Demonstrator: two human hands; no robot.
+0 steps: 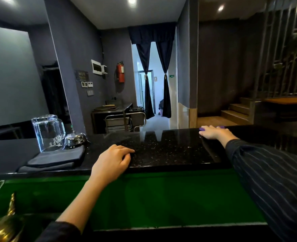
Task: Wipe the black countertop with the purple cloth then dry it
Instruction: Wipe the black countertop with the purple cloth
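The purple cloth (202,128) lies at the far edge of the black speckled bench (170,151), almost wholly covered by the right hand (214,132). Only slivers of purple show, one past the fingertips and one behind the knuckles. The right hand lies flat on the cloth, palm down, with its fingers stretched out side by side, pressing it to the bench rather than gripping it. Its arm reaches across in a dark striped sleeve (270,180).

The left hand (111,163) rests at the near edge of the bench, well apart from the right hand and nearer the person. Its fingers are loosely bent, with the tips touching the stone, and it holds nothing.

Beyond the left hand's thumb side, a folded grey cloth (55,160) lies on the bench. On the far part of that cloth stand upturned clear glasses (48,133), with a shiny desk bell (75,139) just beside them.

Below both hands, a green surface (161,198) runs under the front edge of the bench. A gold teapot (2,226) sits low by the left forearm.

Past the bench, beyond the hands, a metal trolley (125,122) stands near a doorway hung with tied dark curtains (146,95). A red fire extinguisher (120,71) hangs on the grey wall. Wooden steps (236,112) rise beyond the right hand.
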